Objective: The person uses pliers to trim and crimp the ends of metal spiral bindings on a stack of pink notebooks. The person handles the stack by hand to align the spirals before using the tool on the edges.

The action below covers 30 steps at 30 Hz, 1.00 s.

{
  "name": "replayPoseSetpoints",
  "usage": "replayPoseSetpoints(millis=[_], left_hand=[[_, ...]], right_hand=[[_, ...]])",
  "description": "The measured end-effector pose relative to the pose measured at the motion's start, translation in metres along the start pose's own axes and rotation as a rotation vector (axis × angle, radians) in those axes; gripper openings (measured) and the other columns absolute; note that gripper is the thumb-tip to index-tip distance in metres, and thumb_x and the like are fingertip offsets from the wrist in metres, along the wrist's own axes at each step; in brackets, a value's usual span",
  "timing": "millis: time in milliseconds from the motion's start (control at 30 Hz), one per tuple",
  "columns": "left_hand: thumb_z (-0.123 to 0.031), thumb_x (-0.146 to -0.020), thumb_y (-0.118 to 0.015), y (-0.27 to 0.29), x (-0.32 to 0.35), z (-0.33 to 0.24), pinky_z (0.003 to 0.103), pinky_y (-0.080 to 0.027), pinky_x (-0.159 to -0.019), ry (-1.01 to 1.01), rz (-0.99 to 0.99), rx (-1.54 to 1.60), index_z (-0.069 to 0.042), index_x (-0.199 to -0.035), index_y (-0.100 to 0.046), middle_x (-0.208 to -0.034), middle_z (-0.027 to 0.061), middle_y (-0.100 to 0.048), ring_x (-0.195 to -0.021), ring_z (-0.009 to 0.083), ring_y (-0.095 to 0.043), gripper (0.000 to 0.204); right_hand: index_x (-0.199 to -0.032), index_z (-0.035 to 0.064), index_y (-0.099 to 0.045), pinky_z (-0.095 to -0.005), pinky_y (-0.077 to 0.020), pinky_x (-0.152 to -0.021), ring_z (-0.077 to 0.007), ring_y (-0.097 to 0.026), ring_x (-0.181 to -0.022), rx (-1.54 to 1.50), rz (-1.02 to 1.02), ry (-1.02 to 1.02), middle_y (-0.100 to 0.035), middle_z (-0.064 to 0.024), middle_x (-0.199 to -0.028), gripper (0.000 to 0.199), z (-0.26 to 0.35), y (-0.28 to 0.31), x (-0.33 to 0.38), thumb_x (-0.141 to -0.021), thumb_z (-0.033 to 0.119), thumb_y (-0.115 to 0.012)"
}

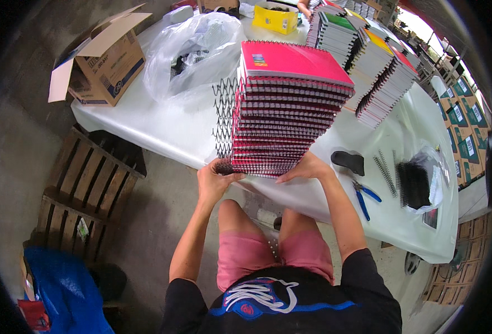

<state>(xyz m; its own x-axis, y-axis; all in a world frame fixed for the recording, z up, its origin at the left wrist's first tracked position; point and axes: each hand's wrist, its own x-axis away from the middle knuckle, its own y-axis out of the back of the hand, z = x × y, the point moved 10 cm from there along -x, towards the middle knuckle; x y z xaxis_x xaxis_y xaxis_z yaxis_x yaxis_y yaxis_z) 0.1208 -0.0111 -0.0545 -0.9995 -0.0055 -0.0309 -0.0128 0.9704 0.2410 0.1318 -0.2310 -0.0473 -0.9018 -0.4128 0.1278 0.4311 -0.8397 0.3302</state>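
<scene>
A tall stack of pink-red spiral notebooks point(296, 67) stands before me at the table's front edge. Wire coils point(223, 106) stick out from its left side. At the lower left corner, my left hand point(213, 182) is closed on the stack, its thumb across the front and a dark coil end beside it. My right hand point(308, 167) grips the lower right corner, thumb on the front; its other fingers are partly hidden. To the right lie blue-handled pliers point(364, 197), a dark oblong item point(347, 162) and loose spiral coils point(385, 173).
More notebook stacks point(388, 83) stand at the back right. A clear bag with black coils point(414, 185) lies on the white-covered table point(318, 197). An open carton point(109, 69), a plastic bag point(201, 44) and a yellow box point(275, 18) stand farther back. Wooden pallets point(84, 189) are left.
</scene>
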Motion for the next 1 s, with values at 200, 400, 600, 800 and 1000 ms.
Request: replayPoseSetpoints(millis=[200,400,600,800,1000], left_hand=[[-0.013,-0.06,-0.084,-0.003,0.001,-0.001,0.025,-0.048,-0.059,-0.128,0.05,-0.085,-0.004,-0.085,-0.069,-0.073,0.0025,-0.069,-0.061,0.0061,-0.059,0.031],[-0.013,-0.06,-0.084,-0.004,-0.006,-0.003,0.025,-0.049,-0.06,-0.155,0.087,-0.115,-0.001,-0.085,-0.068,-0.071,0.0038,-0.069,-0.061,0.0062,-0.06,0.032],[0.0,-0.064,-0.08,-0.011,0.004,-0.006,0.025,-0.05,-0.07,-0.01,0.084,-0.099,0.003,-0.087,-0.067,-0.083,0.0048,-0.069,-0.074,0.0076,-0.06,0.026],[0.001,-0.067,-0.078,-0.015,0.04,0.007,0.022,-0.05,-0.065,-0.02,-0.125,0.012,0.003,-0.09,-0.067,-0.083,0.0035,-0.068,-0.072,0.006,-0.059,0.024],[-0.017,-0.059,-0.086,-0.021,0.063,0.005,0.021,-0.049,-0.064,0.078,-0.224,-0.022,0.004,-0.109,-0.06,-0.092,0.0077,-0.067,-0.08,0.0116,-0.061,0.06]], right_hand=[[-0.127,0.0018,-0.038,-0.034,-0.0399,-0.098,-0.0198,-0.051,-0.11,0.108,-0.132,0.064,-0.054,-0.0093,-0.119,0.1,-0.012,0.002,0.009,-0.043,0.015,-0.092],[-0.129,0.0021,-0.034,-0.0356,-0.0355,-0.102,-0.0217,-0.048,-0.116,0.14,-0.217,0.153,-0.054,-0.0107,-0.12,0.101,-0.013,0.005,0.013,-0.047,0.021,-0.09],[-0.123,0.0054,-0.046,-0.0346,-0.0421,-0.095,-0.0181,-0.055,-0.103,-0.031,-0.222,0.174,-0.062,-0.0071,-0.108,0.086,-0.01,0.007,0.017,-0.047,0.012,-0.088],[-0.114,0.0043,-0.057,-0.0326,-0.0458,-0.089,-0.0191,-0.056,-0.097,0.127,0.046,0.122,-0.061,-0.0074,-0.107,0.072,-0.009,0.009,-0.002,-0.048,0.006,-0.085],[-0.117,0.0046,-0.057,-0.0334,-0.0386,-0.098,-0.0233,-0.048,-0.11,0.096,0.153,-0.02,-0.055,-0.0111,-0.118,0.078,-0.033,0.012,-0.012,-0.046,0.015,-0.088]])
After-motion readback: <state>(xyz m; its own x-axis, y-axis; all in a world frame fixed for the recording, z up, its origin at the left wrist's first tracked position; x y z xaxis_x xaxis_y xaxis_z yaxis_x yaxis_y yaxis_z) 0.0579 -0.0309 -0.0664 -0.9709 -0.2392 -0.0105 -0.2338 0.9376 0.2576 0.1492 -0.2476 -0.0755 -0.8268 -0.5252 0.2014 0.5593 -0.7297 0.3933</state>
